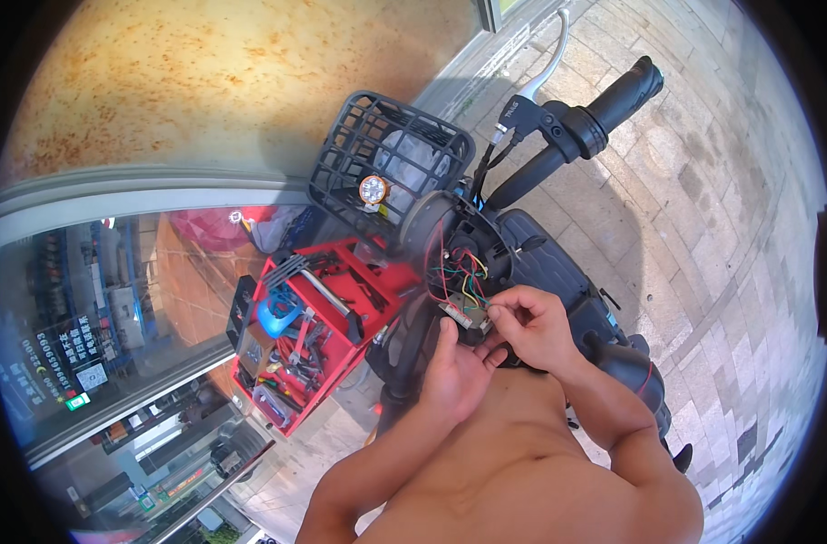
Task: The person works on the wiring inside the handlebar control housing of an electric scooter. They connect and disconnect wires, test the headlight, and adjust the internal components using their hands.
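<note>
My left hand (pixel 459 376) is palm up, its thumb and fingers around a small board-like part with wires (pixel 456 315). Close against that part's right side, my right hand (pixel 533 328) has its thumb and forefinger pinched together; what lies between the fingertips is too small to make out. Red, yellow and green wires (pixel 468 270) run from the part up into the opened black head housing (pixel 490 240) of an electric scooter. The handlebar grip (pixel 620 95) and silver brake lever (pixel 553 54) stick out to the upper right.
Left of the scooter stands a red tool box (pixel 318 412) holding wrenches (pixel 302 335), a hammer (pixel 323 288) and other hand tools. A black basket (pixel 341 136) with an orange-rimmed round lamp (pixel 372 189) sits ahead. Glass shop doors (pixel 87 299) line the left; paving (pixel 703 227) lies right.
</note>
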The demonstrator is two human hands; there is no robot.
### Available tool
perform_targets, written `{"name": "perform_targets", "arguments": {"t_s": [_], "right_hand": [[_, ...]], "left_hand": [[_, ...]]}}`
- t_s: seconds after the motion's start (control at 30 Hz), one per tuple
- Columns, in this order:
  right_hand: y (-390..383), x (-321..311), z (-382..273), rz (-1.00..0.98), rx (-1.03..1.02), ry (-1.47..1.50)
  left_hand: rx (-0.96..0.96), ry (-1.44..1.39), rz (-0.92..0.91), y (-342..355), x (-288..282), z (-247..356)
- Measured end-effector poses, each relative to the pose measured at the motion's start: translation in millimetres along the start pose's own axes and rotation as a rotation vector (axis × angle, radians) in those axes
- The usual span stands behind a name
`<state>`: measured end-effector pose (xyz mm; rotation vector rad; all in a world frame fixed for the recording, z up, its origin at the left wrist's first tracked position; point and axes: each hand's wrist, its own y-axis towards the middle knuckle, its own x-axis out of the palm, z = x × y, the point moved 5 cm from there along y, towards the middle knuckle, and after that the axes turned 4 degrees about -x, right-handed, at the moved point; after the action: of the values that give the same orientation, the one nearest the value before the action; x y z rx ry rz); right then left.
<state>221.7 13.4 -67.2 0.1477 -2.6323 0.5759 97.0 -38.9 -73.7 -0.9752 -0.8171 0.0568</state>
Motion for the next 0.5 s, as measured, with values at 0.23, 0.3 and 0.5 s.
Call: {"name": "perform_targets", "arguments": {"t_s": [0.23,0.3,0.5], "right_hand": [[2,-12,4,0.018,-0.085,-0.112],[2,-13,5,0.013,-0.079,-0.112],[1,-14,7,0.008,-0.069,-0.164]], "left_hand": [[-0.014,-0.09,-0.037,-2,-2,-3],[-0.011,-0.104,-0.054,-2,-3,-4],[-0.02,-0.146,-0.12,-2,-2,-5]]}}
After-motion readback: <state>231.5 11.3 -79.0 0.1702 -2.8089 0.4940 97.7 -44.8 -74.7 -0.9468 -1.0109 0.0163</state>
